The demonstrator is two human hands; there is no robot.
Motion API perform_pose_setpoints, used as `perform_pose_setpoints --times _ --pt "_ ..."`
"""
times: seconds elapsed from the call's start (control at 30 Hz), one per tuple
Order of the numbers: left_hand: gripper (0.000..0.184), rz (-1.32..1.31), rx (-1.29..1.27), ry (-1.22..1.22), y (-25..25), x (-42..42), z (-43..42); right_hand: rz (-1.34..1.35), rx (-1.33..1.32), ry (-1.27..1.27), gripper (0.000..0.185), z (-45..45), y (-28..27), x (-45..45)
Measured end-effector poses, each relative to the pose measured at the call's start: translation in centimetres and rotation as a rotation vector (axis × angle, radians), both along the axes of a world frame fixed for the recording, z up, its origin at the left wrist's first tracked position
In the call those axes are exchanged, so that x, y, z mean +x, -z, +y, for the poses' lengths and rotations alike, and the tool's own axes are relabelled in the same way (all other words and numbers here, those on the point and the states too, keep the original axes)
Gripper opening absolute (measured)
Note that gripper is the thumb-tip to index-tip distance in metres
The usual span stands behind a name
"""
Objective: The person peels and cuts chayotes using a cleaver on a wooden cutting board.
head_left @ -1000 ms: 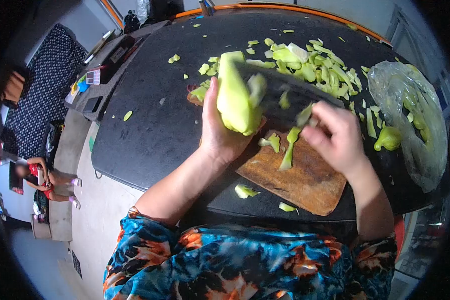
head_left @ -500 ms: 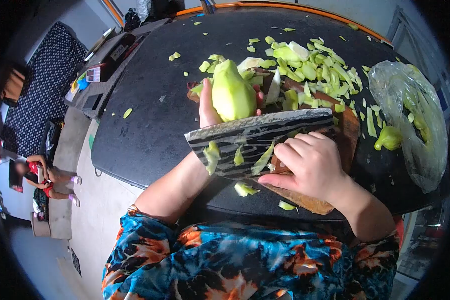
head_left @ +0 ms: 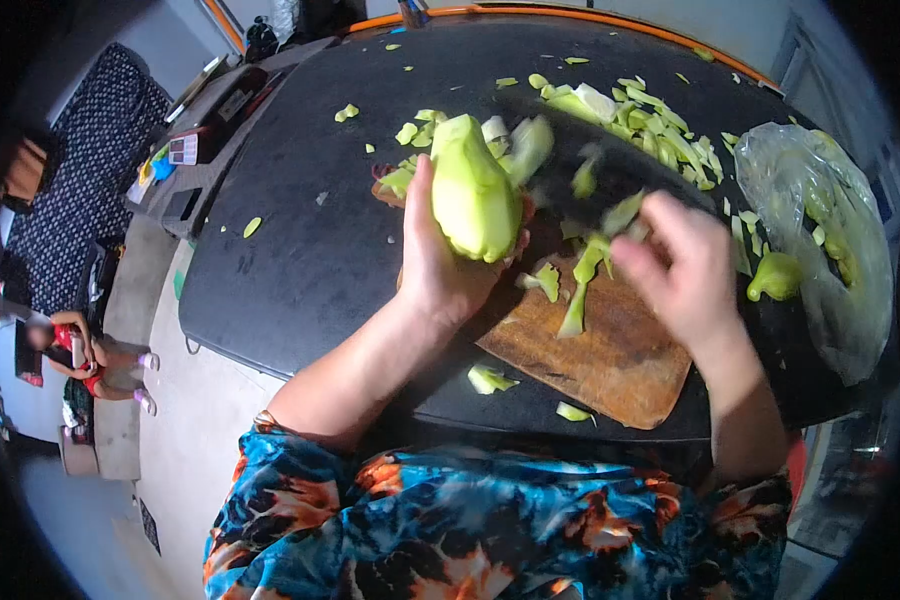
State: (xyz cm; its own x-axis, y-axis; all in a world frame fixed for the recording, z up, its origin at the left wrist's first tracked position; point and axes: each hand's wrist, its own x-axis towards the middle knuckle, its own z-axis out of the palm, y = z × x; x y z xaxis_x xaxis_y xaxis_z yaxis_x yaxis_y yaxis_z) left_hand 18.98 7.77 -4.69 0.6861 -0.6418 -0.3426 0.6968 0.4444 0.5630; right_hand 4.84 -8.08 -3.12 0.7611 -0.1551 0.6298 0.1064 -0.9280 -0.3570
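My left hand (head_left: 450,270) is wrapped round a pale green peeled fruit (head_left: 472,190), held upright above the left part of the wooden cutting board (head_left: 610,345). My right hand (head_left: 675,260) is closed on the handle end of a large dark cleaver (head_left: 590,150), whose blade is blurred, raised behind the board and has bits of green peel stuck to it. The handle itself is hidden by my fingers. Green peelings (head_left: 573,312) lie on the board.
A heap of green slices (head_left: 670,140) lies on the black table (head_left: 300,220). At the right are a clear plastic bag (head_left: 840,260) holding green fruit and a small green fruit (head_left: 776,276). A person (head_left: 80,355) sits at the far left.
The cleaver has swung from in front of my left wrist, up and away to the far side of the board. The fruit's narrow end now tilts a little differently in my left hand.
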Motion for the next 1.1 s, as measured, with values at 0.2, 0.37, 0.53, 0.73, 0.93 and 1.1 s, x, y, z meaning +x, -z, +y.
perform_pose_setpoints --times 0.2,0.37,0.53,0.73,0.93,1.1 --pt "0.070 -0.069 -0.139 0.269 1.4 1.9 1.0 0.098 -0.228 -0.260 0.044 4.3 0.7 -1.0" --pt "0.071 -0.007 -0.179 0.250 1.2 1.2 0.2 0.080 -0.239 -0.254 0.044 4.0 1.4 -0.6" --pt "0.067 0.149 -0.308 0.307 1.3 1.6 0.2 0.050 -0.270 -0.222 0.046 3.9 1.6 -0.3" --pt "0.064 -0.163 -0.108 0.218 1.2 -0.1 0.4 0.041 0.099 0.202 0.038 -2.2 0.8 0.8" --pt "0.073 -0.088 -0.062 0.178 -0.2 -0.5 0.1 0.016 -0.070 -0.155 0.041 1.5 -0.1 -0.8" --pt "0.072 -0.062 -0.139 0.311 0.8 0.6 0.8 0.046 -0.267 -0.280 0.047 4.6 0.3 -1.2"
